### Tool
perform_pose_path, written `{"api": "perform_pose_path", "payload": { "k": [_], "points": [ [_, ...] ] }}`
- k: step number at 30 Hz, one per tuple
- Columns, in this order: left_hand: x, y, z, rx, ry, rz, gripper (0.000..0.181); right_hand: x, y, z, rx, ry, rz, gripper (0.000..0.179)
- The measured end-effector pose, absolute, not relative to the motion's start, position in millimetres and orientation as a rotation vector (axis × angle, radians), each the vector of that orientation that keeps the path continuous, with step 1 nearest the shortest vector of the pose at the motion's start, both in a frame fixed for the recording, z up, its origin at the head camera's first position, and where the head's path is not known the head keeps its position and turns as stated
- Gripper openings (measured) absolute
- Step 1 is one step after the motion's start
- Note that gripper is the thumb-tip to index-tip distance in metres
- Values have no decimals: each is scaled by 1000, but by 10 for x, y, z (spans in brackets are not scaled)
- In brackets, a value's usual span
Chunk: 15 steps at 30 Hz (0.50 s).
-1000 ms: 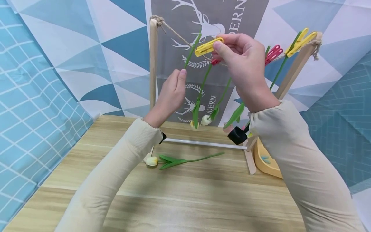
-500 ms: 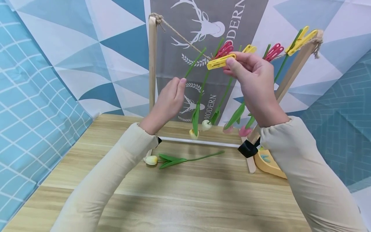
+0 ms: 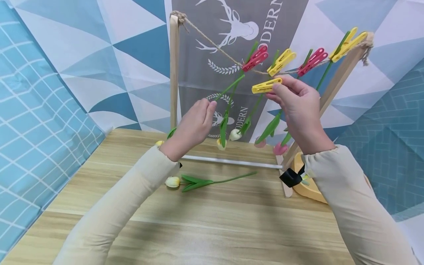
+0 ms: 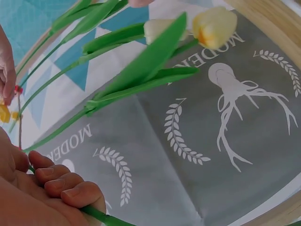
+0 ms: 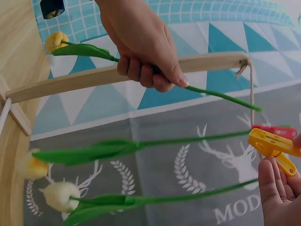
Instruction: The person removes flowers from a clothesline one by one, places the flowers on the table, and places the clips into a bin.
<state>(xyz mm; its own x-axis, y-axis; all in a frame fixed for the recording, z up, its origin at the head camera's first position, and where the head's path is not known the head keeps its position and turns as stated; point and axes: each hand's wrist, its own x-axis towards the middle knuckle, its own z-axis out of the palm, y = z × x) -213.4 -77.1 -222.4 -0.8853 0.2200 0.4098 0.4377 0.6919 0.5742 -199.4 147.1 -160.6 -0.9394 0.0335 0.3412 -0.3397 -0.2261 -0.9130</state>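
My left hand [image 3: 193,123] grips the green stem [image 3: 230,87] of an artificial tulip, whose yellow bloom [image 5: 56,41] hangs below the fist. The stem's cut end slants up to the right, just in front of the rope [image 3: 212,41]. Between thumb and fingers my right hand [image 3: 299,106] pinches a yellow clothespin [image 3: 265,86], apart from that stem. Several tulips hang bloom-down from the rope, clipped by a red clothespin [image 3: 255,58], a yellow clothespin [image 3: 281,62], another red clothespin [image 3: 313,62] and a yellow clothespin [image 3: 347,45] at the right post.
Wooden posts [image 3: 173,73] hold up the rope, with a white rod [image 3: 232,162] low between them. A yellow-white tulip [image 3: 198,183] lies on the wooden table [image 3: 205,228]. At the right stands a yellow container [image 3: 308,191], partly behind my right sleeve.
Both hands have come lower, the right hand also shifting right with its clothespin. The held tulip's stem now leans further right, and the clips behind the right hand have come into view.
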Motion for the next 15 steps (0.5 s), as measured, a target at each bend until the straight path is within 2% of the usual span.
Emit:
{"api": "perform_pose_path", "payload": {
  "k": [5, 15],
  "points": [
    [-2117, -744, -2308, -541, -2620, -914, 42, -2006, 1565, -1711, 351, -1752, 2293, 21],
    [-2076, -674, -2481, -598, -2669, -621, 39, -1961, 1767, -1923, 314, -1723, 2392, 24]
  ]
}}
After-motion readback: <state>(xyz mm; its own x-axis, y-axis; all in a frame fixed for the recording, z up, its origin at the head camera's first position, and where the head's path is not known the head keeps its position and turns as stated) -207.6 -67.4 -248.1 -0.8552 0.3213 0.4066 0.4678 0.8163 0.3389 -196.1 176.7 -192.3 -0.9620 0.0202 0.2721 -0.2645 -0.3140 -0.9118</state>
